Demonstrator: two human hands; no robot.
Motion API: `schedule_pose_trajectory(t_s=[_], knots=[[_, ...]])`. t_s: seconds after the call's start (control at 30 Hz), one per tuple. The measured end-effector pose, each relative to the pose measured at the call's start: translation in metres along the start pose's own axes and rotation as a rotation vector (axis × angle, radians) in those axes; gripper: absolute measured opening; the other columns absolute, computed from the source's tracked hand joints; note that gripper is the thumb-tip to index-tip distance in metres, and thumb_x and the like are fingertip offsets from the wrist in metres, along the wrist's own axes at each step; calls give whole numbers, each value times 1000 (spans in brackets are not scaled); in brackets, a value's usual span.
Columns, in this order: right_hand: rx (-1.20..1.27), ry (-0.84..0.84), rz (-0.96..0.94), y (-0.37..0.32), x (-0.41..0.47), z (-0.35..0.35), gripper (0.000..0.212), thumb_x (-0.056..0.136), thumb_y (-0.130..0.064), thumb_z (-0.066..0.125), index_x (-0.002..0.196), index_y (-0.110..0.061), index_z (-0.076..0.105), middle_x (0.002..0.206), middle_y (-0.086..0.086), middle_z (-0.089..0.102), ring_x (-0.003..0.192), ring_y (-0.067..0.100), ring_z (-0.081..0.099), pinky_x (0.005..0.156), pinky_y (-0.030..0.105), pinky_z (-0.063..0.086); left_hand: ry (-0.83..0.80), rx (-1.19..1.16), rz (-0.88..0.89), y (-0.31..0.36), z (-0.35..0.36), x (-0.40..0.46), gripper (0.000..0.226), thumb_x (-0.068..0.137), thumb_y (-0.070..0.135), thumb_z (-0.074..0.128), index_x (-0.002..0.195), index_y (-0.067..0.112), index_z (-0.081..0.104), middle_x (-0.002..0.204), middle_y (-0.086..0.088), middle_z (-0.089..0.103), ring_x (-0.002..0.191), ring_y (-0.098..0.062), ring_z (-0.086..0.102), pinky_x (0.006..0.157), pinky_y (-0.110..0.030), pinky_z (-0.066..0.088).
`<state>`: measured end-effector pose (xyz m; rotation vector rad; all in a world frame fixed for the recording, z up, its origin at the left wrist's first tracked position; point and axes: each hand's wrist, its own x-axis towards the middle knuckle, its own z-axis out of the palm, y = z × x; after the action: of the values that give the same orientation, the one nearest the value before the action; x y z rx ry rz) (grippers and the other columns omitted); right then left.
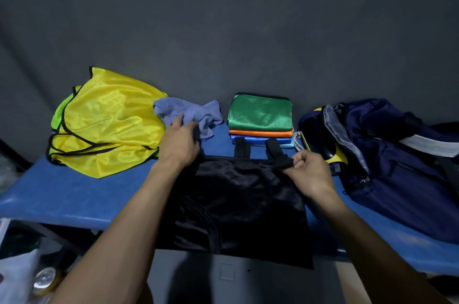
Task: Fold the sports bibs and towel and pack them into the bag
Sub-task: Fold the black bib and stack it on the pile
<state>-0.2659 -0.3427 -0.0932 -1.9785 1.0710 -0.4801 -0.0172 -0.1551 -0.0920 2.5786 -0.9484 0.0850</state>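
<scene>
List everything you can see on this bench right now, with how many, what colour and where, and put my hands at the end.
black bib: one, black, spread flat at the bench's front centre
yellow bibs: loose pile, count unclear, yellow, back left
towel: one, purple-blue, crumpled, back centre
folded bibs: stack of four, green, orange, blue, light blue, back right of centre
bag: one, navy, open, right end
bench: one, blue
left hand: on the black bib's left strap area
right hand: pinches the right strap

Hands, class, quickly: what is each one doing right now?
Left hand: fingers curled on the top left corner of the black bib, beside the purple towel.
Right hand: pinching the black bib's right strap.
</scene>
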Motion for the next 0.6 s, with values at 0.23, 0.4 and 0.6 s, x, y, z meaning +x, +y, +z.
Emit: schedule_pose_trajectory(t_s=[0.23,0.4,0.6], knots=[[-26,-91,49,-1,15,0,32,88,-50,73,97,-20,70,73,-2,63,82,24,67,70,34,50,117,-293,398,43,-18,-59,23,97,34,56,116,24,65,116,-1,56,106,-23,56,91,-42,50],[-126,1,70,-4,13,7,38,91,-51,69,85,-14,63,71,-4,61,81,27,66,71,36,49,-438,205,400,33,8,-82,66,96,75,21,157,53,6,170,6,6,155,-25,4,125,-52,1],[-79,-42,119,-7,1,6,46,85,-57,71,107,-19,59,96,3,75,89,27,71,84,51,60,-226,225,414,23,-4,-87,80,90,75,7,158,38,28,167,0,19,151,-30,20,122,-50,20]])
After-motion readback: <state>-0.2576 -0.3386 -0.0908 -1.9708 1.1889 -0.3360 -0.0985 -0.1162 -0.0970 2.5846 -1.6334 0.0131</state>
